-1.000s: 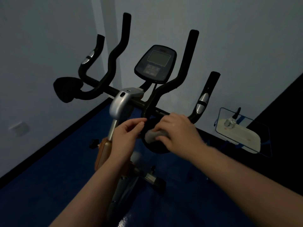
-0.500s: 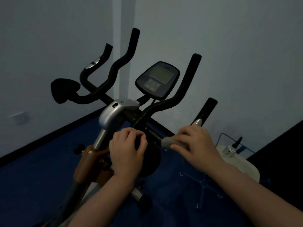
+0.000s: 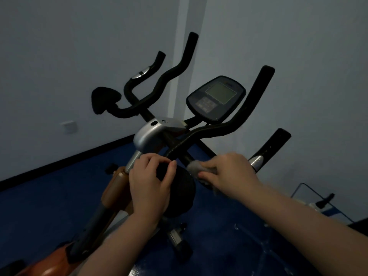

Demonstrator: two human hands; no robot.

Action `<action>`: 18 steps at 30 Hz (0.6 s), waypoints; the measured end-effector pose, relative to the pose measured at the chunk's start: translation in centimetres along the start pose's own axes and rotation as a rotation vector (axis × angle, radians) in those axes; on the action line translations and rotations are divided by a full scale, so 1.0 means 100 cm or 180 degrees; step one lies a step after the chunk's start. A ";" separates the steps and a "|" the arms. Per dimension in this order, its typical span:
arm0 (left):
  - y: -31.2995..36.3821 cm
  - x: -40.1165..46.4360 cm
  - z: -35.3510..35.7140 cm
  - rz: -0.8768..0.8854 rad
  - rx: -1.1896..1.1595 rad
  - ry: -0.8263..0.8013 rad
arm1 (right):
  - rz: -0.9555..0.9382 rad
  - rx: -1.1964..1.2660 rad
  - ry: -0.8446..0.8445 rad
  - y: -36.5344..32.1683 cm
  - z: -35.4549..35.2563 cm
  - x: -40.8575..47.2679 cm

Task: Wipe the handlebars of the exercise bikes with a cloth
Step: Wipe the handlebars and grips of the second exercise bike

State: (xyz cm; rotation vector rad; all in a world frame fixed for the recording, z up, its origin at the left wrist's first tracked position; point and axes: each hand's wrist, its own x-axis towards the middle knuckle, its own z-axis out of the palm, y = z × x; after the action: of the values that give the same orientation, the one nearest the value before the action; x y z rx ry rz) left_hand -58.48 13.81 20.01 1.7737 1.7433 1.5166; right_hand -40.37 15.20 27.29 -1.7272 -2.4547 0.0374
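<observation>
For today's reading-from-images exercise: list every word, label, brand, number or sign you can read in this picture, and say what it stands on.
None can be read.
Console: the screen looks blank; a small mark above it and the buttons below are too blurred to read.
Silver bracket: no lettering that I can make out.
Wall plate: plain, no text visible.
</observation>
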 end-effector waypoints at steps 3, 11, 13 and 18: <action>0.000 0.003 0.001 -0.0006 0.0010 0.0087 | 0.0161 -0.0211 0.0070 -0.006 0.007 0.013; -0.002 -0.001 -0.002 -0.0002 0.0070 -0.0040 | 0.0044 0.0319 -0.0033 -0.005 0.011 0.004; -0.003 -0.001 -0.004 0.0197 0.0166 -0.0132 | -0.0241 0.0085 -0.0164 0.005 0.007 -0.013; 0.026 0.014 0.001 0.0697 0.0404 -0.0491 | 0.0285 0.0161 0.0422 -0.007 0.030 0.006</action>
State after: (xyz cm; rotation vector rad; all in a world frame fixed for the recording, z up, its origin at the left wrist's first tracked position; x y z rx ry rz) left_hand -57.16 14.30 22.58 2.1445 1.6489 1.3285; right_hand -41.61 15.72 24.44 -1.7573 -2.2632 -0.0055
